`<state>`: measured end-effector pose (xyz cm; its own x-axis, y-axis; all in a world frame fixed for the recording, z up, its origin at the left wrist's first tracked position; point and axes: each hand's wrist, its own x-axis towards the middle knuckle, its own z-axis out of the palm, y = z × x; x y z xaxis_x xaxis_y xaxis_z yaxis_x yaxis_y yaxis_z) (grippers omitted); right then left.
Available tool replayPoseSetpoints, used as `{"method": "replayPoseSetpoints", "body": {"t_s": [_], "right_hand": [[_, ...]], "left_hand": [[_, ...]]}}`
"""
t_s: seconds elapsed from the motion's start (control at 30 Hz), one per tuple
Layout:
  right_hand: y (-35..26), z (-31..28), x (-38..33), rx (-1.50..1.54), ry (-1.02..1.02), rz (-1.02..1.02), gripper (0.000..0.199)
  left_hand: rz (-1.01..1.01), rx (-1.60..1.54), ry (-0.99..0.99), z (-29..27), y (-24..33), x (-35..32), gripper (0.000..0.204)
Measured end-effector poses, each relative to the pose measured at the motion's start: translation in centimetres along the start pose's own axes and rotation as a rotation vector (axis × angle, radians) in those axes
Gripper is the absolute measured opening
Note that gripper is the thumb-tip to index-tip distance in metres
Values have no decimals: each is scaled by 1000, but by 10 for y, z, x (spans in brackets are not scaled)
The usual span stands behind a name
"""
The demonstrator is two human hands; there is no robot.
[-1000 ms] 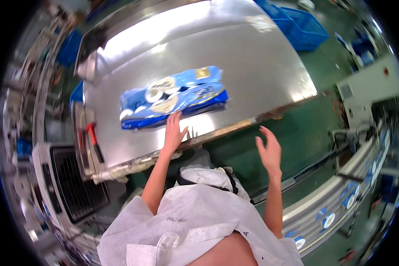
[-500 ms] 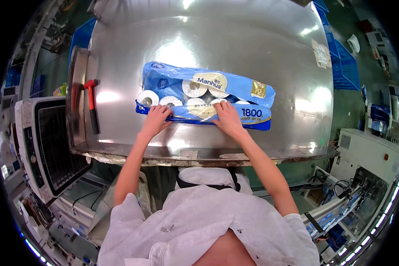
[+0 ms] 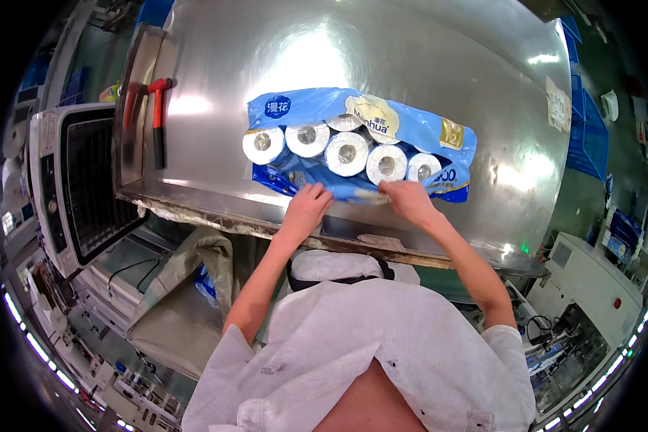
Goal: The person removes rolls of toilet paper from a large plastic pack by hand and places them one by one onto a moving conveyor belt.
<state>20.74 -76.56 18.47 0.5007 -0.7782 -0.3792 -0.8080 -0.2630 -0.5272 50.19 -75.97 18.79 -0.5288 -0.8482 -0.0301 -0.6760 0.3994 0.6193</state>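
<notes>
Pack: a blue plastic pack (image 3: 317, 101) of white rolls (image 3: 347, 153) lies on the metal counter (image 3: 425, 57), nearer its front edge (image 3: 266, 229) than its far side.
Long axis: runs left to right, slanting so the right end sits nearer the person.
Facing: the gaping side points toward the person, and the rolls' round ends show there.
Left hand: the left hand (image 3: 309, 207) pinches the loose film flap (image 3: 342, 193) left of its middle.
Right hand: the right hand (image 3: 409, 201) pinches the flap farther right, just below the rolls.
Front margin: a narrow metal strip separates pack and edge.
Left side: a red-headed hammer (image 3: 159, 122) lies beside the raised rim (image 3: 138, 90), well apart from the pack.
Room: broad metal stretches beyond the pack, less to its right.
</notes>
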Motion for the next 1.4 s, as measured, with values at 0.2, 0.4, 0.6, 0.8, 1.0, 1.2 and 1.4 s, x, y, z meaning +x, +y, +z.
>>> {"method": "replayPoseSetpoints", "body": {"t_s": [0.2, 0.4, 0.6, 0.8, 1.0, 1.2, 1.4], "right_hand": [[-29, -28, 10, 138, 80, 107, 56], [-71, 28, 86, -201, 408, 131, 108], [-96, 26, 69, -53, 438, 89, 114], [-83, -13, -11, 1058, 551, 221, 99], [-56, -3, -62, 2284, 365, 309, 81], [-53, 1, -74, 1970, 554, 136, 94], [-55, -23, -101, 1651, 653, 48, 110]], "left_hand": [[-334, -286, -52, 1, -15, -12, 25], [-228, 322, 137, -12, -56, 56, 105], [-178, 347, 94, -8, -69, 73, 120], [-286, 225, 309, 3, -61, 39, 103], [-245, 368, 350, 10, -45, 36, 99], [-270, 475, 273, 24, -68, 74, 117], [-337, 281, 327, 3, -29, 57, 119]]}}
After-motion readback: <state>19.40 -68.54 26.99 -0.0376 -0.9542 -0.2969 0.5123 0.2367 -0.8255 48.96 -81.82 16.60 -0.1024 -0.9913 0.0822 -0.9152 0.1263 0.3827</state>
